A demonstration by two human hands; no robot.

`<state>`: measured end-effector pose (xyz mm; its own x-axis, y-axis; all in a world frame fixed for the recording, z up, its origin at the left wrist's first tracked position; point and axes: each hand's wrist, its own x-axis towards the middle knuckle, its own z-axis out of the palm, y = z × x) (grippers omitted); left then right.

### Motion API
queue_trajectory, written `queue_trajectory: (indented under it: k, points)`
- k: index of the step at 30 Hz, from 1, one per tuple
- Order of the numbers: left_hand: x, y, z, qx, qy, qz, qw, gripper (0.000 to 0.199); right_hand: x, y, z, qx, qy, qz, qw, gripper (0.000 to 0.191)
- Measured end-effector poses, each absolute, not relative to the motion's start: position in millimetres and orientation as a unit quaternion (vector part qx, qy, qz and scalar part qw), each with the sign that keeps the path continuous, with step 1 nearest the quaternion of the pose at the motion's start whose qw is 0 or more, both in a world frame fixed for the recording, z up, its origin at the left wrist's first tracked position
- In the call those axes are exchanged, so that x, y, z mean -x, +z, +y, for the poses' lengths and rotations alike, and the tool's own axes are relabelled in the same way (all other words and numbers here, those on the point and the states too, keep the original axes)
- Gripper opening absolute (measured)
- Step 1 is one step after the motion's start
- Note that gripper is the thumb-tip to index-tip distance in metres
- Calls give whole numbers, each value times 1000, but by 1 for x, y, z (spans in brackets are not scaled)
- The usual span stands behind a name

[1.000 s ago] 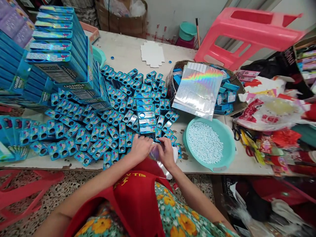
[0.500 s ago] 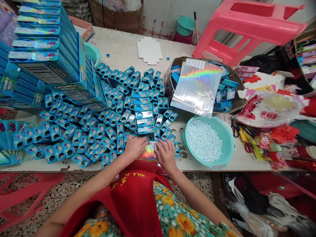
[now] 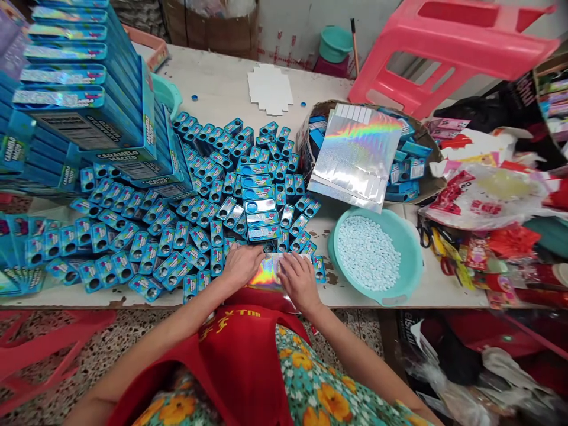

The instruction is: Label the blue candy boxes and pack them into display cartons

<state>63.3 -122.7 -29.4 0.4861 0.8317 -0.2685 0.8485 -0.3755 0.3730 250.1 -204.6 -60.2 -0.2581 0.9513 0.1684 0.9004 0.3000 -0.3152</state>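
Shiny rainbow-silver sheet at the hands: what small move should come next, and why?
Probably smooth the shiny rainbow-silver sheet outward with the right hand, the left hand steadying it: both hands are at its sides, fingers at its far part, and its surface shows uneven, wavy reflections.

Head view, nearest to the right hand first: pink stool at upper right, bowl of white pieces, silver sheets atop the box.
1. Bowl, right of the right hand
2. Silver sheets, forward and right
3. Pink stool, beyond them, upper right
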Motion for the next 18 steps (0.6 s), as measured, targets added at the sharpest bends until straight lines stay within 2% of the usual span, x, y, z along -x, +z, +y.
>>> queue_trajectory:
  k: [5,9,12,14,18]
  points:
    - [-63,-36,-122,-826,-18,514,231,38,-252,-47,-209,594,102,-769,213,6]
    - [-61,-48,-125,-828,-8,525,198,34,-259,-13,-196,612,166,-734,242,9]
    - [-57,-43,-134,-824,67,523,209,28,-261,19,-182,620,250,-683,294,12]
    - [-55,-29,-142,-798,162,511,274,29,-259,39,-174,615,298,-658,316,14]
    - [-56,8,-146,-659,299,451,523,41,-245,58,-157,582,375,-628,355,12]
